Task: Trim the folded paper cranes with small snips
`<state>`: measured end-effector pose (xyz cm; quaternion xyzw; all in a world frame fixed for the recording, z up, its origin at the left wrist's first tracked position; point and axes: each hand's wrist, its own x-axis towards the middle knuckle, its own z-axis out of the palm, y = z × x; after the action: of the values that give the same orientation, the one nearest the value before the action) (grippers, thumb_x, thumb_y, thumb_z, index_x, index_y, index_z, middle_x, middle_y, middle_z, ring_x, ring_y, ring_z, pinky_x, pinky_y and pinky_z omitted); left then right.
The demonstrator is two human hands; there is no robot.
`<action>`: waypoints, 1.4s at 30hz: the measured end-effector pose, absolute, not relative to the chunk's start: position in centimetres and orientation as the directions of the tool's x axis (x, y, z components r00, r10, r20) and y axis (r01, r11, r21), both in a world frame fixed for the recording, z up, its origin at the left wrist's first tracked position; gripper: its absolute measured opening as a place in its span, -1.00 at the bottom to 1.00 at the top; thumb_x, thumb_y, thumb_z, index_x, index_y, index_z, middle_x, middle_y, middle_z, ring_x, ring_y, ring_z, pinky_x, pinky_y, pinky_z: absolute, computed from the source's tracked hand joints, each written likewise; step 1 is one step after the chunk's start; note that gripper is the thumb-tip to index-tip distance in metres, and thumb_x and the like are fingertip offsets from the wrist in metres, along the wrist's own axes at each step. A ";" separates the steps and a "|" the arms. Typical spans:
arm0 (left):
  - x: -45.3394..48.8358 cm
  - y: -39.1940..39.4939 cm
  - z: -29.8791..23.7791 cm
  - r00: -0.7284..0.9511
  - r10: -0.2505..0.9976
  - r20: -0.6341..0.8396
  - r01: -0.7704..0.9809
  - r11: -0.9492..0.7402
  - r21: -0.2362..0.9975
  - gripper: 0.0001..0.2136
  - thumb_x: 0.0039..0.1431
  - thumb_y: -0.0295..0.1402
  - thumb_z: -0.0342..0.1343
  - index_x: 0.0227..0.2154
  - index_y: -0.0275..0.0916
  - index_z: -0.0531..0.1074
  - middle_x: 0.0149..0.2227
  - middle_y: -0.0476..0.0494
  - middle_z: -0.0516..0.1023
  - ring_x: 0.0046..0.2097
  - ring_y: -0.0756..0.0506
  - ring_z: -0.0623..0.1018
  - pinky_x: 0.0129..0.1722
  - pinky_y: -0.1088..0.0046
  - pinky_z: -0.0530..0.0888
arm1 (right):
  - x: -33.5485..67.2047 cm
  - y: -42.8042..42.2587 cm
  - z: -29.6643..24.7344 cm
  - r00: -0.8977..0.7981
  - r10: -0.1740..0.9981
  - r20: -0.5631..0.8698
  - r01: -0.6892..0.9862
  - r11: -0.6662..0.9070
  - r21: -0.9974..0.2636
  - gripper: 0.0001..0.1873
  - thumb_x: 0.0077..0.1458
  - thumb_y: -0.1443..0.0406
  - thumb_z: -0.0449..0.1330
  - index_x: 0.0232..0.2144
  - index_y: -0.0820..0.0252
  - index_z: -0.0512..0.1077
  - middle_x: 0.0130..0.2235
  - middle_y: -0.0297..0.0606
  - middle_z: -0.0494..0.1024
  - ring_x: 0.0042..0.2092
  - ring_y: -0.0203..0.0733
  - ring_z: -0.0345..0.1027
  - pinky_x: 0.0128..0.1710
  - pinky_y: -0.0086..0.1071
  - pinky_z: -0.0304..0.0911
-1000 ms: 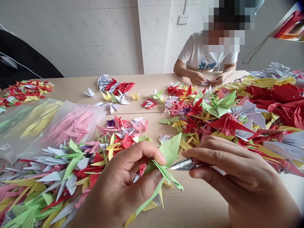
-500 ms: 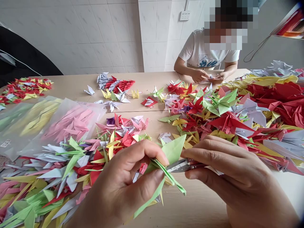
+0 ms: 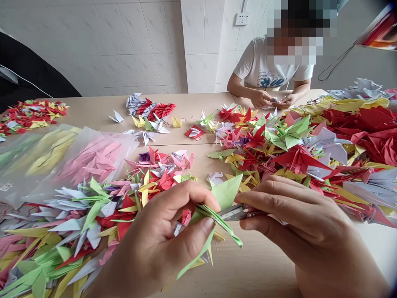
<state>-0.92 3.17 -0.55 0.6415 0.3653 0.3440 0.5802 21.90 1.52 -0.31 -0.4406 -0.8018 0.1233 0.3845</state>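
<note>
Between the thumb and index finger of my left hand (image 3: 173, 231) is a light green folded paper crane (image 3: 228, 192), pinched at its middle. One wing points up and another hangs below my thumb, while a narrow folded point sticks out to the lower right. My right hand (image 3: 300, 221) is closed around a small metal tool (image 3: 232, 212) with a narrow grey tip and a dark handle. That tip meets the green paper right beside my left fingertips. Most of the tool is hidden by my right fingers, so its exact kind is unclear.
Heaped paper cranes (image 3: 71, 236) lie at the left, and a larger pile (image 3: 297, 161) spreads over the right. Clear plastic bags (image 3: 89, 161) hold pink, yellow and green cranes. Across the table (image 3: 192, 99) a person (image 3: 269, 70) in a white T-shirt handles something small.
The green crane's narrow point has risen slightly along with the tool's tip. Both hands keep nearly the same place and grip.
</note>
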 end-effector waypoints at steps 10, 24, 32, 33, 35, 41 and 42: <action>-0.8 3.2 -0.8 0.474 0.880 -0.022 0.085 -0.021 0.996 -0.96 0.33 -0.22 0.13 -0.20 0.05 0.45 -0.29 -0.01 0.40 -0.32 -0.04 0.39 -0.50 0.59 0.33 | 22.3 1.9 -0.5 -0.323 0.793 0.517 0.617 0.591 -0.520 -0.83 0.31 0.15 0.20 -0.11 0.00 0.50 -0.32 -0.31 0.61 -0.32 -0.22 0.47 -0.34 -0.39 0.37; -0.9 3.3 -0.5 0.516 0.857 0.022 0.091 -0.080 0.993 -0.92 0.37 -0.30 0.05 -0.17 0.07 0.41 -0.27 0.04 0.39 -0.33 -0.01 0.35 -0.41 0.58 0.35 | 22.5 2.0 -0.2 -0.391 0.754 0.527 0.622 0.639 -0.452 -0.86 0.36 0.22 0.14 -0.10 0.06 0.46 -0.34 -0.40 0.58 -0.32 -0.34 0.44 -0.34 -0.50 0.33; -0.9 3.1 -0.5 0.512 0.859 0.019 0.081 -0.071 0.994 -0.92 0.36 -0.32 0.07 -0.19 0.06 0.41 -0.31 0.06 0.38 -0.34 0.00 0.35 -0.41 0.60 0.36 | 22.5 2.2 -0.3 -0.385 0.744 0.545 0.604 0.650 -0.460 -0.86 0.36 0.23 0.14 -0.09 0.06 0.47 -0.37 -0.43 0.55 -0.35 -0.36 0.41 -0.36 -0.49 0.29; -0.9 3.2 -0.5 0.512 0.859 0.016 0.072 -0.062 0.995 -0.93 0.36 -0.31 0.07 -0.19 0.06 0.41 -0.32 0.06 0.38 -0.35 0.00 0.35 -0.42 0.61 0.36 | 22.5 2.1 -0.3 -0.388 0.741 0.548 0.598 0.655 -0.463 -0.86 0.36 0.25 0.15 -0.09 0.07 0.47 -0.38 -0.43 0.54 -0.37 -0.36 0.41 -0.38 -0.49 0.29; -0.9 3.2 -0.5 0.514 0.858 0.011 0.067 -0.053 0.996 -0.93 0.36 -0.30 0.08 -0.19 0.06 0.42 -0.34 0.06 0.38 -0.35 0.01 0.35 -0.43 0.63 0.35 | 22.6 2.0 -0.3 -0.385 0.742 0.549 0.590 0.655 -0.472 -0.87 0.35 0.26 0.16 -0.10 0.08 0.48 -0.39 -0.43 0.53 -0.39 -0.35 0.39 -0.41 -0.48 0.28; -1.0 3.2 -0.5 0.503 0.863 0.035 0.089 -0.092 0.992 -0.91 0.36 -0.33 0.08 -0.18 0.05 0.41 -0.30 0.06 0.40 -0.35 0.01 0.35 -0.41 0.62 0.36 | 22.7 2.0 -0.1 -0.383 0.745 0.546 0.581 0.654 -0.485 -0.86 0.31 0.25 0.22 -0.10 0.10 0.50 -0.38 -0.40 0.54 -0.37 -0.34 0.39 -0.39 -0.49 0.29; -1.0 3.2 -0.5 0.506 0.862 0.038 0.089 -0.096 0.991 -0.90 0.36 -0.34 0.07 -0.18 0.05 0.41 -0.29 0.06 0.40 -0.35 0.01 0.35 -0.41 0.62 0.36 | 22.7 2.1 -0.1 -0.385 0.744 0.547 0.582 0.655 -0.481 -0.86 0.31 0.24 0.21 -0.10 0.10 0.50 -0.37 -0.40 0.54 -0.37 -0.34 0.39 -0.38 -0.49 0.29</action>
<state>-0.98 3.17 -0.45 0.6571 0.3619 0.3408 0.5666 22.67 2.06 -0.11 -0.4016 -0.8255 0.1053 0.3825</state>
